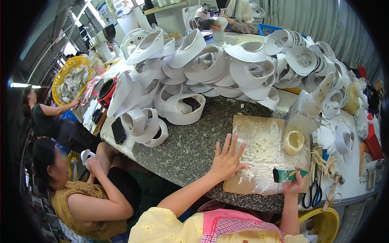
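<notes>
Head view: the left hand (227, 163) spreads wide over a board (240, 185), contact unclear; the right hand (295, 184) grips a green brush (287, 175), fingers partly hidden.

I face a table (174, 141) whose dark grey top is speckled like stone and runs to a pale strip along its left edge, and below it, to my left, the little floor (158, 186) I can see looks dark green. Beyond the table on my right hangs a pleated pale grey curtain (316, 20), while at the back left I see a white stand (164, 17) and a blue-and-white poster (107, 15). Farther left, the room dims, lit by a glowing tube light (24, 85) and a slanting lamp (83, 8) higher up.
</notes>
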Available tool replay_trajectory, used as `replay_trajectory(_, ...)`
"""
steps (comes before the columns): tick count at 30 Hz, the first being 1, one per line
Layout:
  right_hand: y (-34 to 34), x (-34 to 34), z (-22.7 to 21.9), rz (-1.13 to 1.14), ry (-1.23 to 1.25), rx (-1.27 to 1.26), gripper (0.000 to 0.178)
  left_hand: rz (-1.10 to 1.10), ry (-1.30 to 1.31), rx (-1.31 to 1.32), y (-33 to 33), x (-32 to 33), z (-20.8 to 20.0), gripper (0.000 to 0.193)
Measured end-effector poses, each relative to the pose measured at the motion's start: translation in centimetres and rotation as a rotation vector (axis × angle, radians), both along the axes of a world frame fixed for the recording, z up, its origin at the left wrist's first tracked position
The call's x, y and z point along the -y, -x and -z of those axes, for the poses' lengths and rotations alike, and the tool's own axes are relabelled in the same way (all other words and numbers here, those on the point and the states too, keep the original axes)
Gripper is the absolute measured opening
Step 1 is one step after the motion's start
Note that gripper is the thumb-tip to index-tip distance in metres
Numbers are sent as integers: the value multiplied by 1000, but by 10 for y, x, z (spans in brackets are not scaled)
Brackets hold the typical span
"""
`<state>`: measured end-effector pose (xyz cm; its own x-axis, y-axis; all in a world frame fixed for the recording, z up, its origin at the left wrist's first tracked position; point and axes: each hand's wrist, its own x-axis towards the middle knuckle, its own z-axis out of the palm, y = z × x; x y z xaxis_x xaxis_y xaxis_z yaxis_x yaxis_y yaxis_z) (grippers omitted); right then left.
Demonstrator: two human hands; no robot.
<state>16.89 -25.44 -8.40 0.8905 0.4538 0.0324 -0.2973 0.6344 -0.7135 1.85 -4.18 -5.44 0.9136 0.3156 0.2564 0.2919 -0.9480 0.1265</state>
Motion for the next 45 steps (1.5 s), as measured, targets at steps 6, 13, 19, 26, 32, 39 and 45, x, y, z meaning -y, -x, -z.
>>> replay_trajectory(6, 4, 2, -4, 0, 49, 43, 19, 50, 102, -34, -5, 6, -18, 74)
replay_trajectory(13, 5, 9, 1, -1, 57, 27, 21, 126, 145, -340, 22, -13, -16, 70)
replay_trajectory(19, 6, -11, -2, 195, 160, 23, 21, -1, 561, -38, 74, -45, -38, 70)
replay_trajectory(26, -6, 5, -1, -62, -204, -144, 21, 298, 2522, 460, -2, 9, -64, 79)
replay_trajectory(32, -3, -4, -5, 37, -368, -427, 20, 312, 1030, -12, -48, 52, -23, 78)
replay_trajectory(39, -9, 0, -3, -106, -511, -323, 19, 615, 18, -346, -40, 57, -43, 87)
replay_trajectory(45, -10, -5, -3, -80, -467, -354, 20, 709, -150, -541, 7, 39, -54, 82)
